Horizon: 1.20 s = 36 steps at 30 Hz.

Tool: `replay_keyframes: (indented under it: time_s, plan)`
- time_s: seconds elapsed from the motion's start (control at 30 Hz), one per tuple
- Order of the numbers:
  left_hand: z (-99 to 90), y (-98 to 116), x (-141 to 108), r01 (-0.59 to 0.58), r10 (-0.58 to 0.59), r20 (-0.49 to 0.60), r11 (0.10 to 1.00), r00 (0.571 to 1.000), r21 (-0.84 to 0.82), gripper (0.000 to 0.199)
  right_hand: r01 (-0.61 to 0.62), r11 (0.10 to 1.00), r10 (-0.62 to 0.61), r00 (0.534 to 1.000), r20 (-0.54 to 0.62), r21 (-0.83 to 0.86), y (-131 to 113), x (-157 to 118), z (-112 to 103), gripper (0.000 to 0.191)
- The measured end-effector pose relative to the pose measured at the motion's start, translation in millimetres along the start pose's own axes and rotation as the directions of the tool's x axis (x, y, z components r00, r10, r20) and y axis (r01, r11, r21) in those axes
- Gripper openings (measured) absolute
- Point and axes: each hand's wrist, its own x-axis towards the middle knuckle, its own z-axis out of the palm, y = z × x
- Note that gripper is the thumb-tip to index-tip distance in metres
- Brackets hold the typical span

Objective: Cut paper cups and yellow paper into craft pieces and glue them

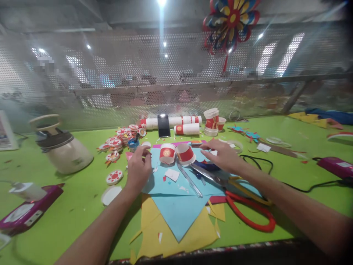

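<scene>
Two red-and-white paper cups lie on light blue paper (179, 211): a left cup (167, 154) with a gold emblem and a right cup (185, 154) tilted against it. My left hand (140, 167) is beside the left cup, its fingers loosely bent and apart, with nothing visible in them. To the right of the cups, my right hand (222, 154) hovers above the paper, fingers spread and holding nothing. Below it lie large scissors (208, 173) with red and yellow handles. A clear pen (191, 181) rests left of the blades. A small white paper piece (172, 174) lies before the cups.
Yellow paper (179, 237) lies under the blue sheets. A phone (163, 126) leans on stacked cups (179, 122) at the back. Decorated discs (114, 141) and a beige kettle-like vessel (66, 151) are left. Purple power strips (35, 202) flank both sides; a black cord (300, 188) runs right.
</scene>
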Motion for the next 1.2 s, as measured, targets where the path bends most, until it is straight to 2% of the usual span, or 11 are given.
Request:
replay_keyframes:
  time_s: [0.07, 0.3, 0.4, 0.53, 0.67, 0.77, 0.87, 0.97, 1.13, 1.2]
  plan:
    - [-2.5, -3.4, 3.1, 0.009, -0.009, 0.013, 1.0, 1.0, 0.022, 0.026, -0.034, 0.999, 0.034, 0.999, -0.034, -0.003, 5.3, -6.1, -1.9, 0.009]
    - [-6.9, -16.2, 15.1, 0.051, -0.061, 0.174, 0.997, 0.983, 0.064, 0.013, -0.136, 0.99, 0.129, 0.976, -0.178, -0.032, 10.0, -12.0, 0.7, 0.016]
    - [-3.8, -20.4, 16.2, 0.071, -0.076, 0.215, 0.997, 0.974, 0.028, 0.018, -0.184, 0.98, 0.166, 0.964, -0.207, -0.07, 12.3, -13.5, -1.2, 0.017]
    - [-0.3, -25.4, 15.1, 0.117, -0.115, 0.209, 0.993, 0.971, 0.003, 0.027, -0.213, 0.973, 0.192, 0.962, -0.194, -0.093, 5.5, -6.1, -4.5, 0.018]
    - [0.9, -27.6, 12.9, 0.14, -0.14, 0.177, 0.99, 0.974, 0.015, 0.028, -0.201, 0.977, 0.183, 0.961, -0.207, -0.069, -16.9, 3.7, 0.8, 0.017]
    - [1.2, -23.1, 10.5, 0.093, -0.1, 0.167, 0.995, 0.981, 0.047, 0.027, -0.163, 0.985, 0.15, 0.967, -0.208, -0.049, -31.7, 1.6, 7.7, 0.016]
    - [0.3, -13.0, 7.8, 0.005, -0.019, 0.157, 0.996, 0.987, 0.088, 0.024, -0.12, 0.991, 0.107, 0.974, -0.2, -0.054, -34.5, -8.4, 9.0, 0.016]
    - [-2.3, -1.9, 4.6, -0.09, 0.068, 0.156, 0.986, 0.985, 0.139, 0.02, -0.076, 0.994, 0.061, 0.978, -0.199, -0.073, -27.2, -23.7, 2.5, 0.018]
    - [-3.7, 11.6, -4.8, -0.213, 0.174, 0.183, 0.952, 0.968, 0.222, 0.027, 0.013, 0.995, -0.034, 0.976, -0.215, -0.098, -6.4, -58.5, -10.1, 0.023]
    - [-1.8, 16.1, -10.1, -0.263, 0.213, 0.216, 0.934, 0.953, 0.242, 0.024, 0.029, 0.993, -0.059, 0.963, -0.264, -0.113, 2.8, -73.6, -11.5, 0.027]
